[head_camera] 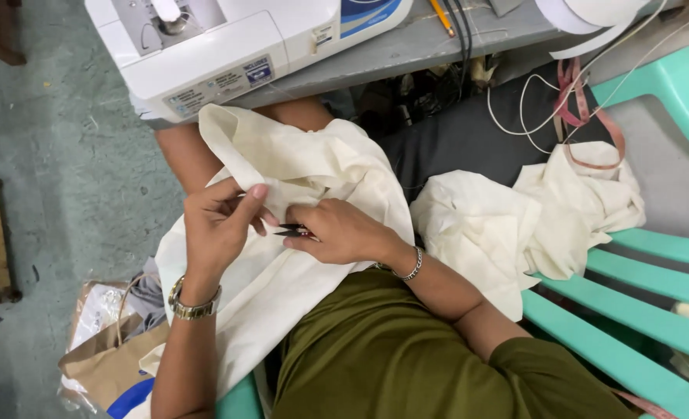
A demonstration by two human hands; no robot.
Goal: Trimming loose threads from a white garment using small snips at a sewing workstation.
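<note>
A cream fabric piece (pixel 305 167) lies draped over my lap. My left hand (pixel 219 225), with a metal watch on its wrist, pinches a fold of this fabric between thumb and fingers. My right hand (pixel 340 231), wearing a chain bracelet, is closed on small black thread snips (pixel 291 230), whose tips point left toward the pinched fold. The two hands are almost touching at the centre of the cloth.
A white sewing machine (pixel 228 46) stands on a grey table (pixel 429 39) ahead. More cream fabric (pixel 530 217) and a pink measuring tape (pixel 585 116) lie on a teal plastic bench (pixel 654 279) at right. A brown paper bag (pixel 108 349) stands on the floor at left.
</note>
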